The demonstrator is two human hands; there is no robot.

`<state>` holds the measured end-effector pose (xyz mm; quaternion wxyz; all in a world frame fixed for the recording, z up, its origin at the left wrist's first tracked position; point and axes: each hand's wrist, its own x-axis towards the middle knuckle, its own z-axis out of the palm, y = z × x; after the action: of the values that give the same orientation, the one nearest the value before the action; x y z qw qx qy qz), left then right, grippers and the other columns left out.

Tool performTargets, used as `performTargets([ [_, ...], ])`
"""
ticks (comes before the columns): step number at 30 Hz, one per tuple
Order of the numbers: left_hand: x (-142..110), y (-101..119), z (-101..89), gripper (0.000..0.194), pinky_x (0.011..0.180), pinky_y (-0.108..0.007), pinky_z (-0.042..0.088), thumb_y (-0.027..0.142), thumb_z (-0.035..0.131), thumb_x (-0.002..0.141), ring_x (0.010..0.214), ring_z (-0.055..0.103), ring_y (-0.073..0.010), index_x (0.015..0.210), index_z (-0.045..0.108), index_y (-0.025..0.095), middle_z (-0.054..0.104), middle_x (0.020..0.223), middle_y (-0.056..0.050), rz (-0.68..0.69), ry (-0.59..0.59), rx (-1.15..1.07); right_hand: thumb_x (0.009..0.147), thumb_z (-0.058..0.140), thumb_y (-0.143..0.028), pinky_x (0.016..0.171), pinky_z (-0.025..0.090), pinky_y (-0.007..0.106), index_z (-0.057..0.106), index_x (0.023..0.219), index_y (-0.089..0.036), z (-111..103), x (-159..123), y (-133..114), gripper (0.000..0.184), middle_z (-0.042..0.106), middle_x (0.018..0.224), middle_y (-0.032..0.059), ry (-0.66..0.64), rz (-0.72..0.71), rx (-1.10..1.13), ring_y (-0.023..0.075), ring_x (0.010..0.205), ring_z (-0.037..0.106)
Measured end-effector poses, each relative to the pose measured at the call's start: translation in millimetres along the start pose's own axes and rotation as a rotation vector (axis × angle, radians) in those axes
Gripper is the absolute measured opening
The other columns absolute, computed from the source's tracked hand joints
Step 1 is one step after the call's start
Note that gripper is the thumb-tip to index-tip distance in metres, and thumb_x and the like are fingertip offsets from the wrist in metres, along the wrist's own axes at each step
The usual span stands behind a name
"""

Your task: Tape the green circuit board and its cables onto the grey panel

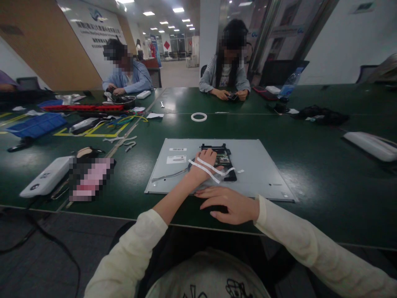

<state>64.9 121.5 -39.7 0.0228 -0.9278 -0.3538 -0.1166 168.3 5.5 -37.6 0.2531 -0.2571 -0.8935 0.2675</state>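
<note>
Nearest to me, my right hand (pixel 231 205) is lying palm down at the near edge of the panel (pixel 257 167), fingers loosely extended and thumb parted from them; I am seeing nothing pinched. In my judgement it is serving best as a light steady, with the fingertips bearing on the rim rather than on the face.

Just beyond, the grey panel is lying flat on the green table (pixel 328 194). My left hand (pixel 203 165) is reaching over its middle, fingers bending down over the left side of a black frame with an exposed circuit board (pixel 228 159), thumb pointing right. The fingertips are hiding, so I cannot tell whether they are pinching or only pressing. White strips (pixel 206 170) are crossing this hand and the frame's lower part. Careful work is calling for low, even pressure on the frame's border, not on the board, and for strips running free of twists.

To the left of the frame, a grey cable (pixel 169 176) is trailing over the panel; good handling is leaving it slack and unpinched.

Farther off, a ring of white tape (pixel 199 117) is lying flat, and two people (pixel 130 80) (pixel 225 78) are working across the table.
</note>
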Motion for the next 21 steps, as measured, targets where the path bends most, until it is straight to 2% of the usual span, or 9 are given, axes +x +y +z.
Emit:
performTargets([
  [6, 0.8, -0.8, 2.1, 0.040, 0.084, -0.038, 0.042, 0.048, 0.055, 0.082, 0.104, 0.049, -0.0274, 0.105, 0.050, 0.015, 0.053, 0.111, -0.011, -0.006, -0.007, -0.013, 0.081, 0.050, -0.021, 0.102, 0.038, 0.037, 0.063, 0.107, -0.015, -0.3, -0.3, 1.1, 0.029, 0.055, 0.125, 0.0144, 0.012, 0.005, 0.002, 0.0191, 0.121, 0.047],
  [13, 1.2, -6.8, 9.0, 0.043, 0.082, -0.038, 0.042, 0.049, 0.053, 0.082, 0.101, 0.050, -0.0273, 0.107, 0.048, 0.014, 0.052, 0.111, -0.011, 0.031, 0.053, -0.012, 0.084, 0.050, -0.023, 0.102, 0.039, 0.035, 0.061, 0.113, -0.015, 0.3, -0.3, -1.6, 0.032, 0.054, 0.128, 0.0117, -0.003, 0.028, -0.058, 0.0179, 0.122, 0.047],
  [15, 2.4, -7.7, 9.2, 0.045, 0.082, -0.038, 0.043, 0.049, 0.054, 0.081, 0.101, 0.050, -0.0274, 0.108, 0.048, 0.014, 0.052, 0.112, -0.012, 0.031, 0.034, -0.023, 0.086, 0.049, -0.023, 0.100, 0.041, 0.034, 0.060, 0.116, -0.017, -10.7, -2.4, -3.7, 0.032, 0.056, 0.126, 0.0093, 0.052, 0.064, -0.104, 0.0174, 0.118, 0.051],
  [17, 4.0, -8.3, 9.1, 0.045, 0.083, -0.038, 0.043, 0.049, 0.054, 0.080, 0.101, 0.050, -0.0271, 0.109, 0.048, 0.014, 0.052, 0.112, -0.011, 0.029, 0.011, -0.039, 0.087, 0.047, -0.025, 0.096, 0.044, 0.034, 0.061, 0.113, -0.019, -31.1, -7.1, -2.6, 0.030, 0.061, 0.119, 0.0064, 0.168, 0.163, -0.159, 0.0173, 0.109, 0.056],
  [21, 5.8, -8.6, 9.6, 0.046, 0.085, -0.039, 0.043, 0.048, 0.057, 0.078, 0.104, 0.049, -0.0274, 0.109, 0.048, 0.016, 0.051, 0.115, -0.011, 0.000, 0.005, -0.062, 0.087, 0.047, -0.035, 0.080, 0.050, 0.034, 0.067, 0.097, -0.021, -81.1, -23.8, 18.8, 0.027, 0.069, 0.096, 0.0038, 0.417, 0.518, -0.264, 0.0190, 0.088, 0.063],
])
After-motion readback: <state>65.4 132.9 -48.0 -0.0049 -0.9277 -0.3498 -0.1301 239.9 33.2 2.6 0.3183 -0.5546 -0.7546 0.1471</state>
